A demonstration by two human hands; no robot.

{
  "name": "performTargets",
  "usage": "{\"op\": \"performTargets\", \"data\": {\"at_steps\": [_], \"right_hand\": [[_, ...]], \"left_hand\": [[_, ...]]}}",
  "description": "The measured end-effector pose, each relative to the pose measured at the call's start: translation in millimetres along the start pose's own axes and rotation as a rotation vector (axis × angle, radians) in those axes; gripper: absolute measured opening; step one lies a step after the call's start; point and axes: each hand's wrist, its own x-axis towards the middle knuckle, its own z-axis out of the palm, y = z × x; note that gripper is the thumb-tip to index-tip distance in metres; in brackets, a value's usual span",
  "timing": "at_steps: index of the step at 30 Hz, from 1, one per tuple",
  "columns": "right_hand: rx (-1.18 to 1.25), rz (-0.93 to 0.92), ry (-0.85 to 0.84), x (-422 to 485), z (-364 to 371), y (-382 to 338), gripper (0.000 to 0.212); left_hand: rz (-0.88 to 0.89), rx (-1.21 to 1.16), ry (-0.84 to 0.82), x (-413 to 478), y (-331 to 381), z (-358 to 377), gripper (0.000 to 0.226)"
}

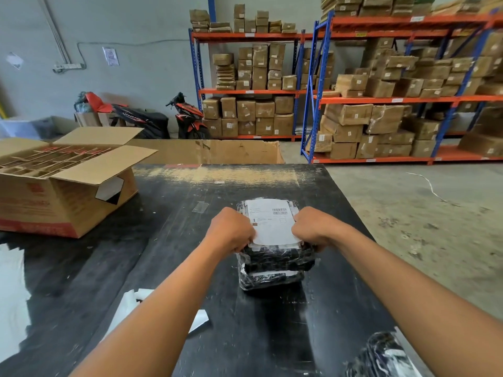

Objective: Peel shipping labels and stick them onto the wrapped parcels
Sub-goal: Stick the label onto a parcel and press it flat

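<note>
- Fingers of left hand (230, 231) and right hand (313, 227) curl round top black plastic-wrapped parcel (275, 258), covering white shipping label (272, 227) edges.
- Open brown cardboard box (62, 197) sits middle left.

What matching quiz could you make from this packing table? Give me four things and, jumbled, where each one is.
Things:
1. shipping label
2. cardboard box
3. red-and-black scooter
4. loose parcel

Places:
A. parked by the grey back wall
B. at the near right edge of the table
C. on top of the stacked parcels, held at its sides by the left hand and the right hand
D. flaps open, on the table's left side

Pairs: 1-C, 2-D, 3-A, 4-B.
</note>
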Motion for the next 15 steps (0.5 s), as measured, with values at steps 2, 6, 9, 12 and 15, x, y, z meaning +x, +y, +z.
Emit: {"op": "performTargets", "data": {"at_steps": [2,6,9,12,15], "right_hand": [[0.066,0.021,0.056,0,1,1,0.033],[0.111,0.009,0.020,-2,-2,10,0.045],[0.152,0.002,0.003,0,-7,22,0.049],[0.181,0.016,-0.057,3,-10,25,0.057],[0.241,0.009,-0.097,4,-12,25,0.054]], "left_hand": [[-0.005,-0.038,0.004,-2,-3,-3,0.016],[-0.017,0.054,-0.044,-9,-5,-10,0.016],[-0.028,0.129,-0.104,-9,-7,-12,0.021],[-0.041,0.151,-0.149,-9,0,-14,0.024],[-0.076,0.111,-0.176,-7,8,-11,0.046]]}}
